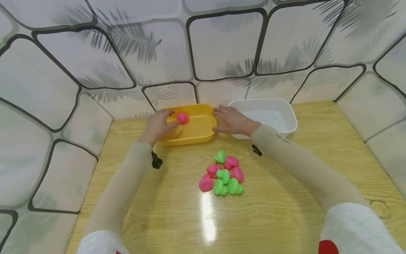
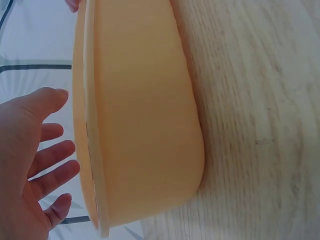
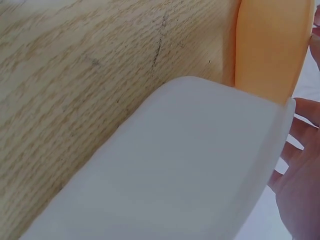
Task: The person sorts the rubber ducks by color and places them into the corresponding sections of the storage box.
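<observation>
A yellow plastic basin (image 1: 200, 128) stands at the back of the table, with one pink rubber toy (image 1: 182, 118) inside near its left end. Over that left end is my left hand (image 1: 158, 123), thumb and fingers spread at the rim and nothing between them. In the left wrist view the fingers look loose beside the basin's edge (image 2: 95, 125). My right hand (image 1: 234, 120) reaches across the left end of a white basin (image 1: 279, 106), with its extended fingertips at the yellow basin's right rim.
In front of the basins lies a cluster of small rubber ducks, some green (image 1: 234, 186) and some pink (image 1: 206, 183). The wooden table (image 1: 152, 211) is bounded at the back and sides by patterned cloth walls (image 1: 225, 46).
</observation>
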`<action>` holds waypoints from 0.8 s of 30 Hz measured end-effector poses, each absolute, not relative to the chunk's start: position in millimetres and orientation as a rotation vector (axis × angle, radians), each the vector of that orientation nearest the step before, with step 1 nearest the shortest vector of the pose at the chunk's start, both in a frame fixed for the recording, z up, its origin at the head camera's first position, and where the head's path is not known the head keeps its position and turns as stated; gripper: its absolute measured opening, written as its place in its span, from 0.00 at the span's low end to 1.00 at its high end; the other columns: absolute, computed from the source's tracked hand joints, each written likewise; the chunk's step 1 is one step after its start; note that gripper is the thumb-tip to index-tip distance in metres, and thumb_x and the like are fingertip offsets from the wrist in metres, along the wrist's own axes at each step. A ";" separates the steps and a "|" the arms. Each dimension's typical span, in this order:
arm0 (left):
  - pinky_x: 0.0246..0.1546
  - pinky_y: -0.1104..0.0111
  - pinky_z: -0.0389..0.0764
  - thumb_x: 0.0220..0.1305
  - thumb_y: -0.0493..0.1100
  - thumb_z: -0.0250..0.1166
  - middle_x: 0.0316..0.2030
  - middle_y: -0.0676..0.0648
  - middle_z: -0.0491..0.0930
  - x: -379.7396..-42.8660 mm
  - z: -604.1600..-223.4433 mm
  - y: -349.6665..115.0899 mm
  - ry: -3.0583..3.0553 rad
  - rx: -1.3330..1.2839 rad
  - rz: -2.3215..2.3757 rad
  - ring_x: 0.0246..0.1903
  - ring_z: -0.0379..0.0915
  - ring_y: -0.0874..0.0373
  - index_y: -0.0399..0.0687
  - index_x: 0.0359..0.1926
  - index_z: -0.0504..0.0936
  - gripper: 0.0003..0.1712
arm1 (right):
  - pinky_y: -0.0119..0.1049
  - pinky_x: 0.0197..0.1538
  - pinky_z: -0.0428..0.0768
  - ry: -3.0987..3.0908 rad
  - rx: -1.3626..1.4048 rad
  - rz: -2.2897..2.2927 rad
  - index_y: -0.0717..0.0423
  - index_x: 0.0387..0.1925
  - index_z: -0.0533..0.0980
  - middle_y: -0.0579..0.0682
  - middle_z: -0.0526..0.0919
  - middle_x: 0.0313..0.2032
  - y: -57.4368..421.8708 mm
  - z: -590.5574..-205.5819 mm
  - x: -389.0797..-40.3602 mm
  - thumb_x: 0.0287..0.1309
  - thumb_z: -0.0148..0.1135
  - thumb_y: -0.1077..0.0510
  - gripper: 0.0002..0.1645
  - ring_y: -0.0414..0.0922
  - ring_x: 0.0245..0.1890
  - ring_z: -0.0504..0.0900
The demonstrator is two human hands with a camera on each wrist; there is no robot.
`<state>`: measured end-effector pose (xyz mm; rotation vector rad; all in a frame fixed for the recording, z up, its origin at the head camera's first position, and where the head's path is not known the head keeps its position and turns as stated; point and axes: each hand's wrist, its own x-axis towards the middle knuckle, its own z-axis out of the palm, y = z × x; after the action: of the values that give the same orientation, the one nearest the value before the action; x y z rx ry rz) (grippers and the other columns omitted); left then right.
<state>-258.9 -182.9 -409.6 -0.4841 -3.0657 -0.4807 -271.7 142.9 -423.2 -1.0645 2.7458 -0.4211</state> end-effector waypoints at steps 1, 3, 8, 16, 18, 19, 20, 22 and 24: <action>0.60 0.40 0.71 0.71 0.52 0.67 0.59 0.35 0.81 -257.1 -410.0 -183.7 -3.053 -0.495 -0.494 0.58 0.76 0.35 0.37 0.64 0.79 0.29 | 0.61 0.79 0.48 2.746 -1.072 -0.424 0.64 0.76 0.63 0.63 0.60 0.78 142.8 -423.5 -271.6 0.72 0.60 0.37 0.46 0.64 0.80 0.49; 0.60 0.41 0.71 0.72 0.52 0.66 0.58 0.35 0.81 -252.9 -410.8 -185.0 -3.026 -0.522 -0.519 0.57 0.77 0.37 0.37 0.63 0.80 0.28 | 0.61 0.79 0.48 2.749 -1.084 -0.428 0.65 0.75 0.64 0.63 0.61 0.77 142.5 -424.0 -271.6 0.71 0.61 0.38 0.46 0.64 0.80 0.50; 0.56 0.46 0.76 0.73 0.51 0.65 0.55 0.36 0.82 -235.7 -409.4 -184.7 -2.980 -0.601 -0.591 0.53 0.78 0.40 0.37 0.61 0.81 0.25 | 0.60 0.78 0.49 2.772 -1.093 -0.410 0.65 0.75 0.64 0.64 0.63 0.76 142.6 -427.6 -273.0 0.71 0.61 0.37 0.46 0.65 0.80 0.50; 0.50 0.52 0.80 0.71 0.49 0.69 0.49 0.39 0.84 -199.4 -410.3 -170.7 -2.903 -0.788 -0.684 0.45 0.80 0.43 0.38 0.55 0.85 0.21 | 0.60 0.79 0.50 2.775 -1.080 -0.401 0.65 0.75 0.65 0.63 0.64 0.76 142.1 -428.6 -273.2 0.71 0.60 0.35 0.47 0.64 0.80 0.50; 0.50 0.52 0.81 0.69 0.48 0.70 0.48 0.40 0.85 -190.0 -411.5 -166.2 -2.863 -0.858 -0.694 0.44 0.81 0.44 0.38 0.54 0.85 0.20 | 0.60 0.79 0.50 2.774 -1.083 -0.399 0.65 0.74 0.65 0.63 0.64 0.76 141.4 -427.9 -273.0 0.71 0.61 0.35 0.47 0.64 0.80 0.50; 0.50 0.53 0.81 0.69 0.48 0.71 0.47 0.40 0.85 -185.6 -412.0 -163.9 -2.842 -0.895 -0.697 0.44 0.81 0.45 0.38 0.54 0.85 0.20 | 0.60 0.79 0.50 2.775 -1.086 -0.397 0.65 0.74 0.65 0.63 0.64 0.76 141.0 -427.7 -273.0 0.71 0.61 0.35 0.47 0.64 0.80 0.50; 0.50 0.53 0.81 0.68 0.47 0.72 0.47 0.41 0.86 -181.3 -412.3 -161.5 -2.823 -0.925 -0.707 0.44 0.81 0.45 0.39 0.53 0.86 0.20 | 0.60 0.79 0.50 2.777 -1.089 -0.397 0.66 0.74 0.66 0.63 0.64 0.76 140.6 -427.3 -272.9 0.71 0.61 0.36 0.47 0.64 0.80 0.51; 0.51 0.53 0.81 0.68 0.46 0.72 0.46 0.41 0.86 -174.2 -414.0 -157.3 -2.794 -0.982 -0.712 0.44 0.82 0.45 0.40 0.53 0.86 0.19 | 0.60 0.78 0.50 2.779 -1.090 -0.402 0.66 0.74 0.66 0.63 0.65 0.75 139.8 -426.8 -272.7 0.70 0.62 0.36 0.47 0.65 0.80 0.51; 0.51 0.53 0.81 0.68 0.47 0.72 0.46 0.42 0.87 -167.2 -414.9 -153.3 -2.788 -1.020 -0.722 0.44 0.82 0.46 0.41 0.54 0.86 0.19 | 0.60 0.78 0.51 2.780 -1.091 -0.408 0.66 0.74 0.66 0.64 0.65 0.75 139.2 -426.3 -272.6 0.70 0.62 0.37 0.47 0.65 0.79 0.51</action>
<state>-167.2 -153.3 -414.9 -1.0201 -2.7883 -0.7219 -272.6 139.2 -426.3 -1.0906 2.7803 -0.4081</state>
